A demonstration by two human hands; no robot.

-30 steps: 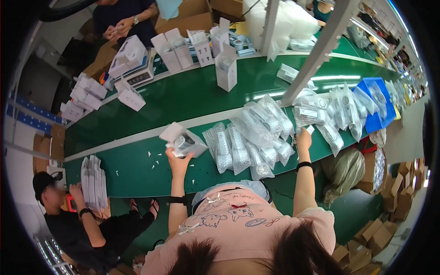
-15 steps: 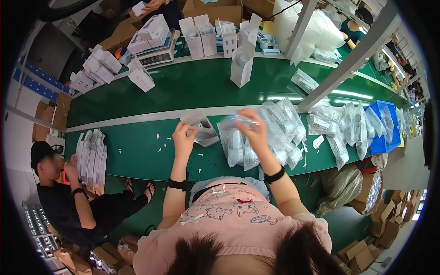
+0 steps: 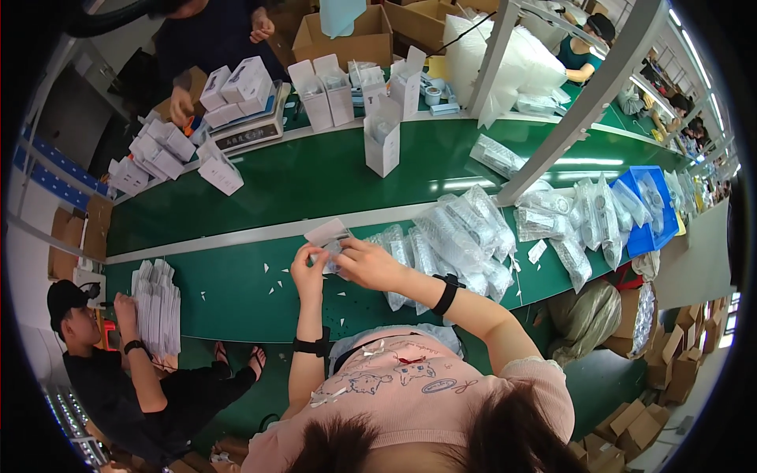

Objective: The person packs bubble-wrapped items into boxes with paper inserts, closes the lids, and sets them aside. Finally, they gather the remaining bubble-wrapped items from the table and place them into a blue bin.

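Note:
My left hand (image 3: 306, 270) grips the side of a small open white box (image 3: 326, 231) over the near green bench, its flap standing up. At the mouth of that box my right hand (image 3: 371, 265) has its fingers closed on a clear plastic packet (image 3: 334, 247), partly in the opening. My fingers hide most of the packet and the lower part of the box. Just right of my hands lies a heap of bubble-wrap pouches (image 3: 461, 229), with my right forearm over its near edge.
Flattened white cartons (image 3: 158, 307) are stacked at the left, beside a seated person (image 3: 102, 370). An open white box (image 3: 382, 138) stands on the far green strip. Behind it are a scale (image 3: 251, 130) bearing boxes and another person. A blue bin (image 3: 656, 209) and slanted metal post (image 3: 587, 98) are at right.
My right hand has carried the clear packet left from above the pouches to the white box. My left hand still holds the box. The person behind the bench has put down a small white box.

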